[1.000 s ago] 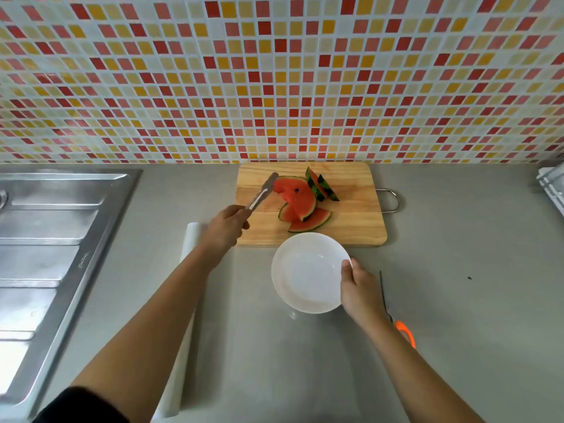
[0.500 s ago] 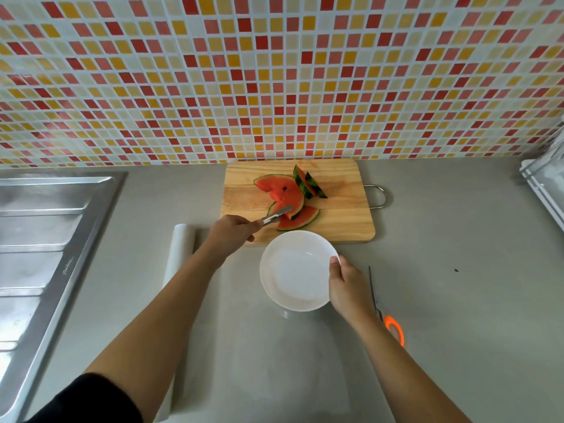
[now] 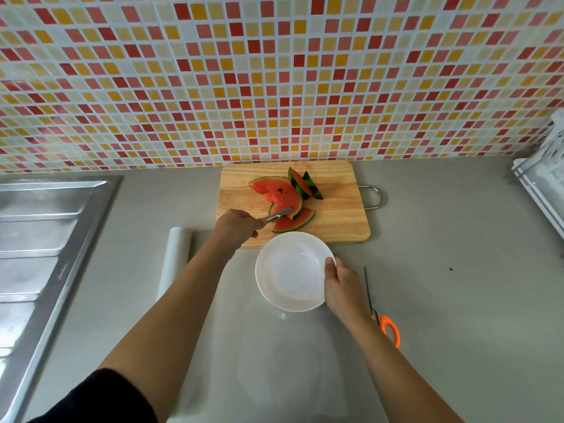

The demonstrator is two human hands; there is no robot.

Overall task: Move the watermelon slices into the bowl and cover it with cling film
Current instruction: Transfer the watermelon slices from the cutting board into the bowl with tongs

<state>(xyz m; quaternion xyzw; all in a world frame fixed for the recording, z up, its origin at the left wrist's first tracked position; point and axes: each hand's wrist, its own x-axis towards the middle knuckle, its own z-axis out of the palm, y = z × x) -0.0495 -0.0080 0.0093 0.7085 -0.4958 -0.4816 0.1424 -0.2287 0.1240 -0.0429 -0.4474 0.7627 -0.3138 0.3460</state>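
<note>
Several watermelon slices (image 3: pixel 282 195) lie in a loose pile on a wooden cutting board (image 3: pixel 335 209). My left hand (image 3: pixel 236 228) grips metal tongs (image 3: pixel 279 214), and their tips rest on the frontmost slices. A white bowl (image 3: pixel 290 270) with nothing in it sits on the counter just in front of the board. My right hand (image 3: pixel 341 288) holds its right rim. A roll of cling film (image 3: pixel 175 264) lies left of my left forearm, and a pulled-out clear sheet (image 3: pixel 274 361) spreads over the counter under the bowl.
Orange-handled scissors (image 3: pixel 383 319) lie just right of my right wrist. A steel sink drainboard (image 3: pixel 39 254) fills the left side. A white rack (image 3: pixel 543 184) stands at the right edge. The tiled wall rises directly behind the board.
My left hand has brought the tongs from the pile's back left down to its front slices. The view has shifted slightly. My right hand stays on the bowl's rim.
</note>
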